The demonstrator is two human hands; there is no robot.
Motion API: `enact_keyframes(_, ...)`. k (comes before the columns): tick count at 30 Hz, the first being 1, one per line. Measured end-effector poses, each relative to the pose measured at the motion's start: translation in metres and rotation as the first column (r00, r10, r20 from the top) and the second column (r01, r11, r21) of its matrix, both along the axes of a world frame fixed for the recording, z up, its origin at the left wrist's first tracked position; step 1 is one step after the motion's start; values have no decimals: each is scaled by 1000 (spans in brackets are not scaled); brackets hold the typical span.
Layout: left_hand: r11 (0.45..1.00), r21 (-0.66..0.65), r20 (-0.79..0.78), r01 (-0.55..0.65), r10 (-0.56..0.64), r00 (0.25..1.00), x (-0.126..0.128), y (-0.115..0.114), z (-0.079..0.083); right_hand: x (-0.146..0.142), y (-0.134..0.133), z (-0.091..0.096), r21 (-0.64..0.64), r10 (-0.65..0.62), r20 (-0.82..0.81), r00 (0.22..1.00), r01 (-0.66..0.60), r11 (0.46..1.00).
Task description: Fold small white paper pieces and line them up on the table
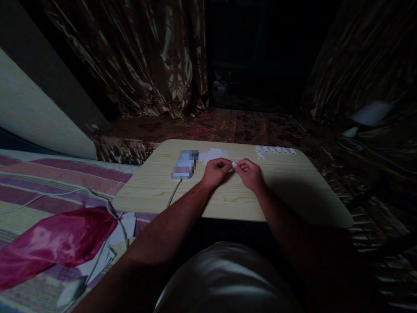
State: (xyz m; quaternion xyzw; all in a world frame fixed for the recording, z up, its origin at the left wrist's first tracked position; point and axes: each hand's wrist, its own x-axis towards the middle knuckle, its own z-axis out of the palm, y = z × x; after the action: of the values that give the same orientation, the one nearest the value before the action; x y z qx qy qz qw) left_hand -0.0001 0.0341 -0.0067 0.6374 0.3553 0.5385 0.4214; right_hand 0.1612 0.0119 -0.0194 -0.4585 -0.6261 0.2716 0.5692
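Left hand (215, 171) and right hand (250, 173), both nearly closed, pinch one small white piece (234, 164); similar folded pieces (279, 150) near tabletop's (234, 200) far-right corner.

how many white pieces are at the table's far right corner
7: a row of 6 white pieces near the far edge of the table, plus 1 lone white piece nearer, by the row's left end. They're small and close-set, so one may be hidden.
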Motion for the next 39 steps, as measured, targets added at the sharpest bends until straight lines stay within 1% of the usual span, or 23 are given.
enact_keyframes(5,1000,9,14,-14,14,1000,2,-2,1,-3,-3,1,36,-58,62,996,55,998)
enact_keyframes(17,989,130,-31,-66,71,997,1,-3,0,-4,-5,0,58,-113,76,991,109,992)
enact_keyframes(21,978,199,-87,-69,88,992,0,-3,-1,-2,-6,3,124,-161,156,975,142,982)
enact_keyframes(24,974,219,-107,-64,89,990,0,-4,-1,-2,-8,6,191,-195,205,959,157,969)
enact_keyframes(28,982,169,-87,-88,104,991,1,-2,-3,-2,-9,10,223,-214,245,946,160,961)
enact_keyframes(31,989,118,-38,-89,94,995,2,0,-4,-2,-7,10,244,-233,222,947,177,953)
enact_keyframes(35,996,62,38,-60,57,998,1,1,-3,-1,-4,6,254,-188,182,965,138,957)
enact_keyframes(39,1000,20,88,-21,19,996,2,1,-1,0,-2,3,217,-151,172,974,112,970)
